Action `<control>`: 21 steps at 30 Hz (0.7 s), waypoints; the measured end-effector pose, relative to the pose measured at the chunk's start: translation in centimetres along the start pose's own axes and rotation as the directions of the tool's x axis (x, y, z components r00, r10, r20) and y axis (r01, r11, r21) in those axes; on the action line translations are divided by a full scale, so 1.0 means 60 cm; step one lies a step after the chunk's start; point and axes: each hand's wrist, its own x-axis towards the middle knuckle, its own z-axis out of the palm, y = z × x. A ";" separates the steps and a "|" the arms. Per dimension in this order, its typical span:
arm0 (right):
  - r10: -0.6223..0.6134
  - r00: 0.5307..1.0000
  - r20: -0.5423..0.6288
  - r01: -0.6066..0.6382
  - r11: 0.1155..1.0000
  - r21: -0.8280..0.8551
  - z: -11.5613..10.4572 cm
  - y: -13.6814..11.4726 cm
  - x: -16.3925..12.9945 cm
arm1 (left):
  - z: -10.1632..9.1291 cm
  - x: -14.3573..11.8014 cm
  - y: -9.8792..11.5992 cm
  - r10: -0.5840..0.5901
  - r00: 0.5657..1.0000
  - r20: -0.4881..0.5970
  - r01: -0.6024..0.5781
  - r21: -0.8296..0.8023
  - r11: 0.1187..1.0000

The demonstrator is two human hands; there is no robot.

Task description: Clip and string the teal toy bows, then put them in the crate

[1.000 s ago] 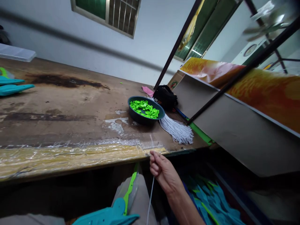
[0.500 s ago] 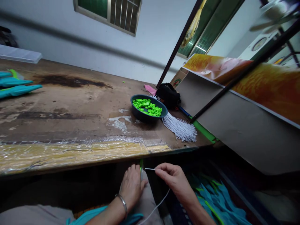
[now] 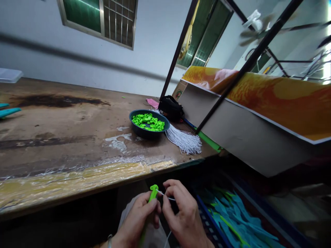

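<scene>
Worn wooden surface [image 3: 64,127] ahead; below it my left hand [image 3: 138,220] pinches the stiff green handle [image 3: 153,193], right hand [image 3: 181,215] fingers nipping limp, light white string [image 3: 165,196] near its tip.

A long, worn wooden workbench [image 3: 64,124] with dark stains stands against a pale grey wall [image 3: 155,38]. High in that wall sits a barred window [image 3: 99,15] with green glass. To the right, black metal poles [image 3: 245,67] cross an orange printed board [image 3: 271,96].

Worn, stained wooden table [image 3: 64,120], glossy wrinkled tape [image 3: 77,174] along its edge; seemingly plastic green handle [image 3: 153,193].
</scene>
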 end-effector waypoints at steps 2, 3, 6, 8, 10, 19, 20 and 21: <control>0.004 1.000 0.018 -0.004 1.000 0.004 0.005 -0.002 -0.002 | 0.000 0.000 -0.002 0.054 0.998 -0.017 -0.053 0.044 0.998; 0.016 0.999 0.030 -0.016 1.000 0.014 0.007 -0.002 -0.003 | 0.000 0.001 -0.004 0.081 0.997 -0.018 -0.080 0.068 0.994; 0.051 0.997 0.065 -0.055 0.997 0.050 0.013 -0.001 -0.006 | -0.001 0.003 -0.012 0.095 0.995 -0.041 -0.091 0.094 0.991; 0.063 0.996 0.068 -0.067 0.996 0.059 0.014 -0.001 -0.007 | 0.002 0.003 -0.014 0.095 0.994 -0.052 -0.089 0.100 0.991; 0.072 0.995 0.063 -0.075 0.996 0.052 0.013 0.000 -0.008 | 0.004 0.004 -0.014 0.096 0.993 -0.062 -0.089 0.110 0.990; 0.095 0.993 0.072 -0.098 0.994 0.049 0.017 0.001 -0.011 | 0.008 0.001 -0.008 0.119 0.987 -0.108 -0.100 0.170 0.980; 0.091 0.994 0.065 -0.094 0.995 0.043 0.018 0.001 -0.012 | 0.009 0.000 -0.006 0.118 0.986 -0.117 -0.096 0.183 0.978; 0.081 0.995 0.052 -0.083 0.996 0.035 0.019 0.001 -0.012 | 0.010 -0.001 -0.003 0.119 0.985 -0.124 -0.093 0.195 0.976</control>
